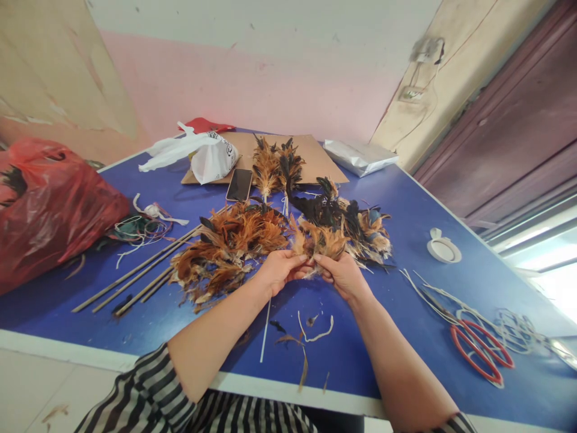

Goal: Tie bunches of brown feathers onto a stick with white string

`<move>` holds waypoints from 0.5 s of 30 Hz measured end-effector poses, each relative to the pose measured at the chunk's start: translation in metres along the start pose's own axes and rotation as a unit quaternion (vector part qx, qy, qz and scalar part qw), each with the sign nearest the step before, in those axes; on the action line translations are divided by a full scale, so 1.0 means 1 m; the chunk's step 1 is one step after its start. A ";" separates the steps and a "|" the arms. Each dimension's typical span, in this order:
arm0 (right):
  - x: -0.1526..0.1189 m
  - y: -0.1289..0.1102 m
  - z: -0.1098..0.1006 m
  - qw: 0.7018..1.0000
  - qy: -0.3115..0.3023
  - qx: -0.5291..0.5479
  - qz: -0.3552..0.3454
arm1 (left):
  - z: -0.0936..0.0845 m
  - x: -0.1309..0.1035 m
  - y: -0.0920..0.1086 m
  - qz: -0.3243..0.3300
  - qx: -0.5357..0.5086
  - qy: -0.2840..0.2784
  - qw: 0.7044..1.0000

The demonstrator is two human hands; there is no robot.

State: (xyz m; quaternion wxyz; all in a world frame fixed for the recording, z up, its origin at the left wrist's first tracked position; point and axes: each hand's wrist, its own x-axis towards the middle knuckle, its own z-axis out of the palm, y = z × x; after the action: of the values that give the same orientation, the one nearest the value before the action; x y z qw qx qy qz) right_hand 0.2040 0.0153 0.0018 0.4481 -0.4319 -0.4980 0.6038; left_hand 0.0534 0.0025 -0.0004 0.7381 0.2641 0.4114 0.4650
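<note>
My left hand (280,269) is closed, thumb and fingers pinching the base of some light brown feathers (297,236). Close beside it, my right hand (343,275) is closed on a tuft of orange-brown feathers (331,240). The fingertips of both hands nearly meet. A thin white strip (265,331) runs down from beneath my left hand; whether that hand grips it I cannot tell. Left of my hands spreads a pile of orange and black feathers (243,231). Dark and brown feathers (360,225) lie behind my right hand.
Two bound feather bunches (265,165) rest on cardboard (322,165), near a phone (239,184). Several sticks (144,270), tangled string (135,228) and a red bag (58,210) are left. Red-handled scissors (480,352), white cord (514,331) and a tape roll (444,249) lie right.
</note>
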 end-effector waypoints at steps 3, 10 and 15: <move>0.000 0.002 0.001 0.998 0.030 -0.056 -0.023 | 0.001 -0.001 0.001 -0.007 0.009 0.005 1.000; 0.003 0.007 0.001 0.987 0.061 -0.141 -0.046 | 0.002 0.001 -0.003 0.050 0.077 0.017 0.996; 0.003 0.007 0.000 0.991 0.045 -0.123 -0.038 | 0.003 0.001 -0.002 0.074 0.115 0.016 0.990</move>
State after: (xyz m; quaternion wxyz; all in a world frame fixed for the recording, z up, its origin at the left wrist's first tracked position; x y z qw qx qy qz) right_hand 0.2025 0.0175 -0.0053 0.4364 -0.4912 -0.5641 0.5001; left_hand 0.0569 0.0020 -0.0008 0.6598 0.3696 0.4532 0.4720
